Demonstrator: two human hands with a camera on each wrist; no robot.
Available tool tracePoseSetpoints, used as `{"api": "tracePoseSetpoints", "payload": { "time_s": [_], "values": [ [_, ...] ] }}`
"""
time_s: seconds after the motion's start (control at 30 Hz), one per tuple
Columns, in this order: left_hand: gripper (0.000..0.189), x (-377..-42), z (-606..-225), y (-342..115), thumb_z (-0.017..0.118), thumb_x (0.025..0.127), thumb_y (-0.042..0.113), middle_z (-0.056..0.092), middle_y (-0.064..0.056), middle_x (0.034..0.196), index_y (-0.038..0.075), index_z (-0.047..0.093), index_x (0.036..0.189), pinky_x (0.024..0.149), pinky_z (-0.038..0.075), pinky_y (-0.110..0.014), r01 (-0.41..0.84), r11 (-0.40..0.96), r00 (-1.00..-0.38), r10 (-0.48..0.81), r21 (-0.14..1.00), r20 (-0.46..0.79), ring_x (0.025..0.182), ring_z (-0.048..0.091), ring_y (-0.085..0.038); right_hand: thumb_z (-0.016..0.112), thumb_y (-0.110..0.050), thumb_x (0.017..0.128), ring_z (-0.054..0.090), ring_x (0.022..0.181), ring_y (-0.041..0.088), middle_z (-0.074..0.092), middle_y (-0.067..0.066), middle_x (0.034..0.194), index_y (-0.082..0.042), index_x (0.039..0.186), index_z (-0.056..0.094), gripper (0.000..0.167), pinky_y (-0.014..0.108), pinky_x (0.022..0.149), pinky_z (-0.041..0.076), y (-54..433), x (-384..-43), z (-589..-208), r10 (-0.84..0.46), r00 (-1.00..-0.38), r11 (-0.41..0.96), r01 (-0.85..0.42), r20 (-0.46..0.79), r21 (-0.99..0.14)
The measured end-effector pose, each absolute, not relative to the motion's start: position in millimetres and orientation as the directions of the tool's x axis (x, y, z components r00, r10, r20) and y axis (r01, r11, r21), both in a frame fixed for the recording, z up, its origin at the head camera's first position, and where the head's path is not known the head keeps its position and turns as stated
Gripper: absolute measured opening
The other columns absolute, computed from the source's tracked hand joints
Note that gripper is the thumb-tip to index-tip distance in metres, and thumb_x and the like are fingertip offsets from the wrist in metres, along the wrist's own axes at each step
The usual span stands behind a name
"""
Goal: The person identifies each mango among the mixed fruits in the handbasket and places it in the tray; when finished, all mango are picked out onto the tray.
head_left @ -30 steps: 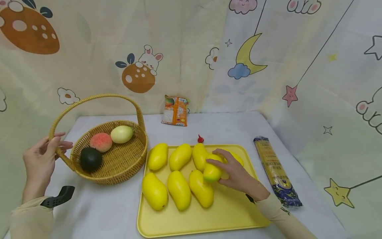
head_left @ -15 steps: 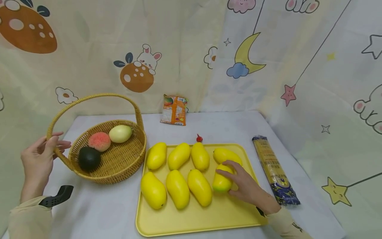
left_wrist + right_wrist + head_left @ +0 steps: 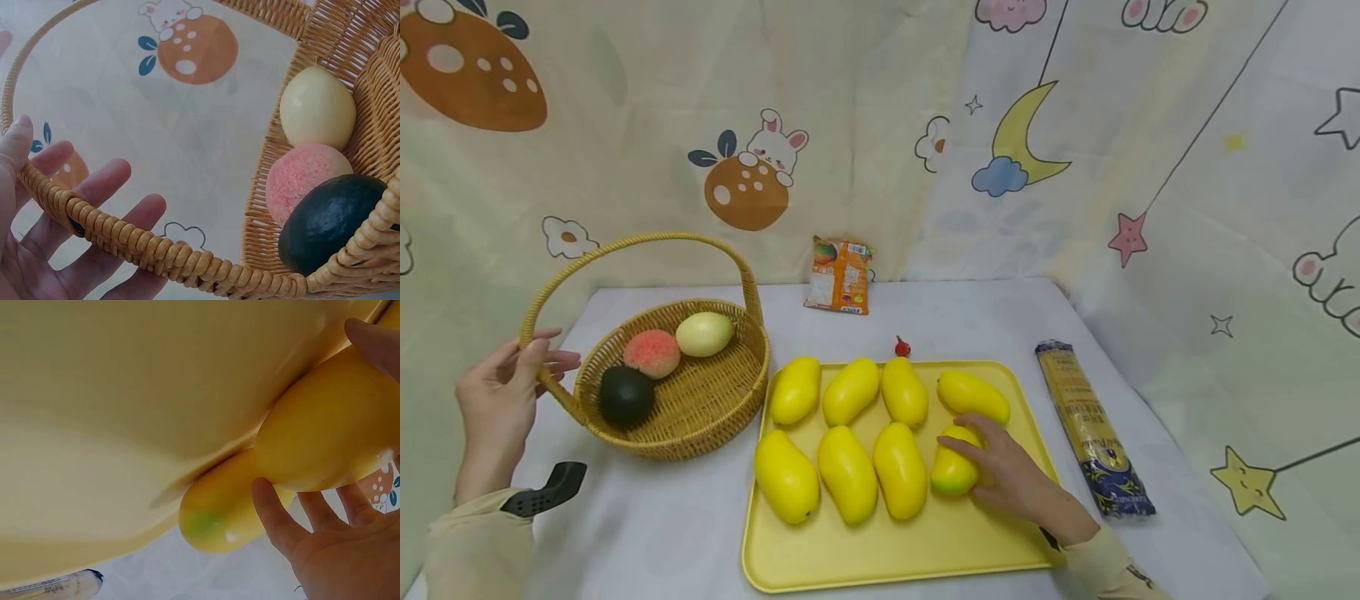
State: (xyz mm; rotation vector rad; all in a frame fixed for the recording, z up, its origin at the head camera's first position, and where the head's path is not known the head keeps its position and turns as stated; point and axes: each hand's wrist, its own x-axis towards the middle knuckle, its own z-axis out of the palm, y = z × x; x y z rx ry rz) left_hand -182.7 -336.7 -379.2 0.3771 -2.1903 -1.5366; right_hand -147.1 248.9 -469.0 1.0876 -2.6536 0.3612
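Note:
My right hand grips a yellow mango with a greenish lower end, thumb on one side and fingers on the other. It is low over the yellow tray or on it; I cannot tell which. More mangoes lie on the tray in two rows, including an upright front-row mango just left and a back-right mango behind. My left hand holds the handle of a wicker basket on its left side. In it sit a dark green avocado, a pink peach and a pale yellow-green oval fruit.
An orange snack packet leans at the back near the curtain. A small red object lies just behind the tray. To the tray's right lies a long packet of spaghetti. A patterned curtain closes off the back and right.
My right hand has carried the mango right and toward me, off the back row to the front row. The neighbouring front-row mango has turned more upright. The left hand stays on the handle.

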Motion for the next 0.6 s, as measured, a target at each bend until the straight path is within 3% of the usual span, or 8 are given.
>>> {"api": "tracePoseSetpoints", "payload": {
  "time_s": [0.37, 0.6],
  "values": [
    [0.038, -180.9, -378.8, -337.9, 0.053, 0.097, 0.032, 0.067, 0.021, 0.080, 0.012, 0.061, 0.129, 0.066, 0.046, -0.003, 0.041, 0.324, -0.870, -0.454, 0.945, 0.193, 0.076, 0.062, 0.005, 0.090, -0.031, 0.061, 0.042, 0.126, 0.031, 0.046, 0.018, 0.135, -0.020, 0.128, 0.061, 0.074, 0.049, 0.094, 0.049, 248.5, -146.8, -468.8, -0.651, -0.678, 0.680, -0.721, 0.341, -0.137],
    [0.039, -180.0, -376.8, -341.9, 0.054, 0.097, 0.029, 0.070, 0.018, 0.078, 0.009, 0.060, 0.130, 0.066, 0.048, -0.004, 0.099, 0.267, -0.903, -0.380, 0.959, 0.199, 0.075, 0.064, 0.005, 0.088, -0.047, 0.061, 0.041, 0.127, 0.030, 0.045, 0.017, 0.138, -0.022, 0.130, 0.060, 0.079, 0.049, 0.095, 0.048, 248.7, -144.5, -468.3, -0.638, -0.700, 0.687, -0.706, 0.322, -0.171]
  ]
}}
